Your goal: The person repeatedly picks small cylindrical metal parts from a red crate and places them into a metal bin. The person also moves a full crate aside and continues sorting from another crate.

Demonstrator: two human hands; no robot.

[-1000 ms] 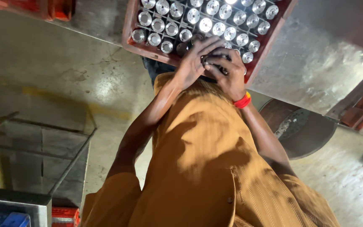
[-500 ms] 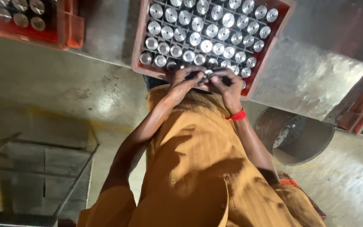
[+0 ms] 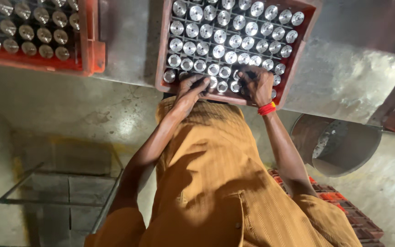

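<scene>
Starting at the far left, you have a metal frame (image 3: 65, 201) standing on the concrete floor (image 3: 60, 110) below you, and above it a red crate (image 3: 88, 50) filled with rows of dull round metal pieces, resting on the grey metal table (image 3: 124, 41). Moving right, your left hand (image 3: 189, 89) lies on the near edge of the second red crate (image 3: 161, 55), its fingers curled down among the front row of shiny metal cylinders (image 3: 220, 36) that stand upright in the divided cells; whether it actually grasps one of them you cannot tell from this view, since the fingertips hide what is under them. Your mustard-coloured shirt (image 3: 216, 183) fills the middle of the view beneath both arms. Just to the right, your right hand (image 3: 257, 82) sits on the same near row, fingers bent over a couple of the cylinders, and again the grip cannot be made out for sure. A red band (image 3: 267, 109) circles that wrist. The cylinders fill nearly every cell of the crate, which lies on the table right in front of your body. Farther right, a round metal bucket (image 3: 334, 146) stands on the floor, and below it another red crate (image 3: 344, 206) shows beside your right elbow.
</scene>
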